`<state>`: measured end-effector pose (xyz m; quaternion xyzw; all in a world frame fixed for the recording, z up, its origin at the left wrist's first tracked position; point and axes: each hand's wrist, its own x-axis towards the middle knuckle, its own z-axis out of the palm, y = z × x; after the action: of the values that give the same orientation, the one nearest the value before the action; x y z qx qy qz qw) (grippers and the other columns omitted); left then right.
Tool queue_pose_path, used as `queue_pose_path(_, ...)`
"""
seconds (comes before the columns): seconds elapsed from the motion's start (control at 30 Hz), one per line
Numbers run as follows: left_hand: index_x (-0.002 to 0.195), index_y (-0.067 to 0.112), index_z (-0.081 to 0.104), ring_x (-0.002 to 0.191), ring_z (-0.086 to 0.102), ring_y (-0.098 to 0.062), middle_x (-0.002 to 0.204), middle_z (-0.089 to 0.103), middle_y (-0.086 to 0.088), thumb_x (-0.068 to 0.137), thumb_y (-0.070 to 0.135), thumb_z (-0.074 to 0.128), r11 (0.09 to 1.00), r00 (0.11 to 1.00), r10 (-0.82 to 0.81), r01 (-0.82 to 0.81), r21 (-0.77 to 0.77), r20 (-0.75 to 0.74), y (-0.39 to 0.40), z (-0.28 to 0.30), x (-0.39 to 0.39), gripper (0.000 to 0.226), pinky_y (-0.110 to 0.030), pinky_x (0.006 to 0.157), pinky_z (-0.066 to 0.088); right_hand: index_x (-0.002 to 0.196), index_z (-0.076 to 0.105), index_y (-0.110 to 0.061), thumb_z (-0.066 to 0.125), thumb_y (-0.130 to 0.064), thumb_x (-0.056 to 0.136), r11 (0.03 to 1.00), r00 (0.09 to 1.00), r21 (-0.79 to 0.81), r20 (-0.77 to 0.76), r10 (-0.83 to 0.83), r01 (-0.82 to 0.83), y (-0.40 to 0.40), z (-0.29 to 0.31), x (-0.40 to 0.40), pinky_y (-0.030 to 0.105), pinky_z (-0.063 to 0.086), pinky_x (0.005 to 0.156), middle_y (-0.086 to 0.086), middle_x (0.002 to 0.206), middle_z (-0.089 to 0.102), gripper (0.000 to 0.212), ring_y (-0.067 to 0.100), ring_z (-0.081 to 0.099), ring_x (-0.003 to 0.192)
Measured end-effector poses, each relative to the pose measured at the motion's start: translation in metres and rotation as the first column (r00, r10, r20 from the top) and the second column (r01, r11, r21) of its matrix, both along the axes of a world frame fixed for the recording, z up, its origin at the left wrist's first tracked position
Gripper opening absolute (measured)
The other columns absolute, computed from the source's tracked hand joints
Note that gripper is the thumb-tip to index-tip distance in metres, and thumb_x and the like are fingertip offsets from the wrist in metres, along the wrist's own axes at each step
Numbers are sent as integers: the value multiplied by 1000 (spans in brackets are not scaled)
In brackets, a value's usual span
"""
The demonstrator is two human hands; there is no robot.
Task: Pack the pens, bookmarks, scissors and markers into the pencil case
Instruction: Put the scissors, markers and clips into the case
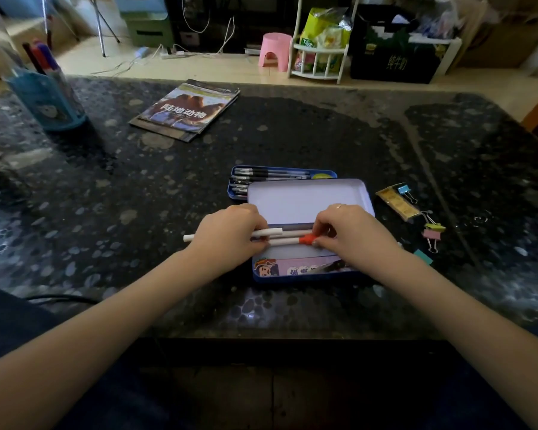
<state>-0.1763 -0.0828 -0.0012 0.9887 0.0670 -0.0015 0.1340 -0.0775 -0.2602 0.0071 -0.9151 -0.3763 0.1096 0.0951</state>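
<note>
Pens already fill the far tray. Left hand and right hand pinch white markers over the pencil case, fingers curled (bookmarks, scissors not discernible).

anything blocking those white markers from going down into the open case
Nothing visible does. Both hands hold the white markers right over the open pencil case, and its tray below looks bare.
</note>
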Motion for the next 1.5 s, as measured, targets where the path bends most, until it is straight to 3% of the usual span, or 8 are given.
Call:
queue_pose_path(0.47,81,25,61,80,54,-12,86,53,8,89,32,56,999,995,28,-31,25,95,-2,-8,0,11,-28,60,37,92,58,-26,64,-32,88,994,997,106,76,-18,10,-1,-13,-4,28,49,74,-6,93,54,10,12,53,89)
queue_pose_path(0.6,74,22,64,64,52,-7,68,53,7,87,40,60,981,969,103,-62,-183,224,-2,-4,0,22,-23,55,37,89,62,-23,64,-28,88,959,998,282,68,-9,-10,0,-9,-3,25,44,68,-7,83,55,6,7,50,78)
queue_pose_path(0.7,72,21,64,53,50,-1,61,57,6,94,39,48,808,896,344,-129,-575,282,-8,7,4,33,-14,49,37,90,63,-21,64,-22,88,891,998,455,-64,26,6,3,-1,-8,16,45,66,-7,82,60,2,4,55,76)
queue_pose_path(0.8,82,18,61,55,44,-7,69,57,0,101,32,33,383,879,471,-134,-914,68,-9,15,10,36,-21,46,35,97,60,-28,63,-24,89,878,966,478,-239,101,27,8,-4,-16,14,50,72,-13,88,63,9,-1,60,83)
queue_pose_path(0.93,101,11,60,62,49,-9,74,57,-1,102,21,28,-57,915,392,-82,-995,-98,-8,19,9,33,-22,57,42,109,55,-31,60,-28,91,870,914,492,-367,173,34,14,-12,-27,13,52,73,-13,97,63,19,-1,62,86)
queue_pose_path(1.03,115,9,58,67,56,-9,81,62,-1,99,8,32,-48,961,248,-111,-993,-119,-12,20,8,31,-21,62,49,114,47,-35,57,-31,92,812,877,564,-455,158,147,16,-9,-29,22,57,72,-9,101,62,24,6,64,87)
queue_pose_path(1.3,133,15,46,76,66,-7,83,72,2,91,4,52,285,994,78,-99,-953,-79,-17,9,4,43,-21,71,53,109,48,-32,62,-32,88,653,852,683,-512,110,326,12,-1,-22,27,57,62,6,87,59,25,21,65,78)
queue_pose_path(1.5,118,10,56,85,70,-19,96,64,-10,88,-9,50,-123,950,299,-54,-991,-89,-7,12,9,36,-29,75,58,108,48,-24,66,-29,85,675,695,540,-717,56,503,13,0,-13,31,60,69,7,98,63,29,16,67,78)
